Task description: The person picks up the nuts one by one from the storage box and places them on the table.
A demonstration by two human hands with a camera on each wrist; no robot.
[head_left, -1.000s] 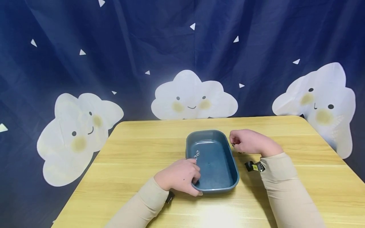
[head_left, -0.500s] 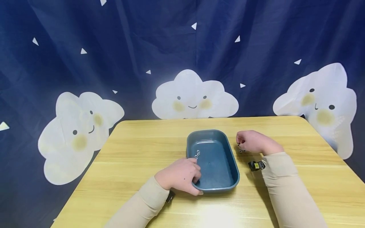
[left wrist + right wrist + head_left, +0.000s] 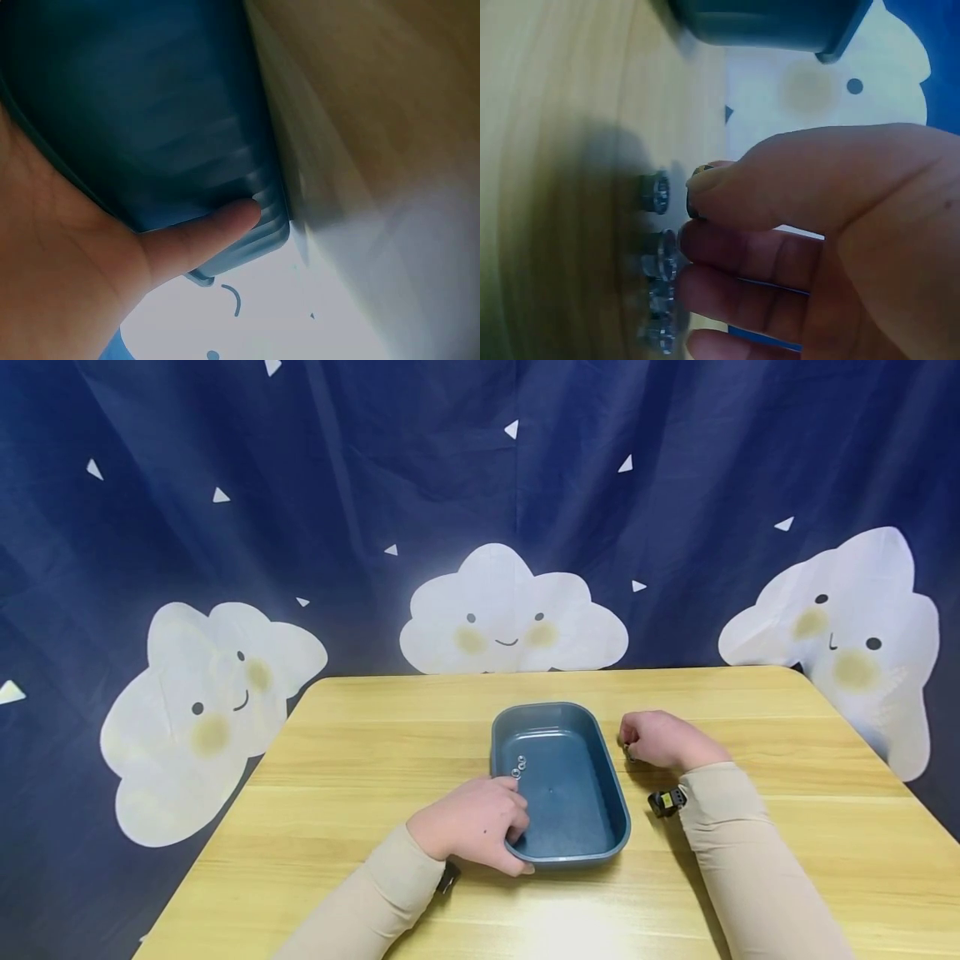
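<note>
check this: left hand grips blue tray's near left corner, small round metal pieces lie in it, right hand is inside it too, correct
No, the right hand isn't in the blue tray: the head view shows it outside, on the tray's right, over the wooden table. The left hand grips that corner and the small round metal pieces lie inside, as you say.

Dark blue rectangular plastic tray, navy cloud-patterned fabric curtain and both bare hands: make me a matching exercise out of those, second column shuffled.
1. Plastic tray
2. Cloud-patterned curtain
3. Left hand
4. Right hand

A. Pinches a small metallic piece
B. Has small round silver metal pieces inside
C. Grips the tray's corner
D. Hangs behind the pale wooden table

Right pairs: 1-B, 2-D, 3-C, 4-A.
</note>
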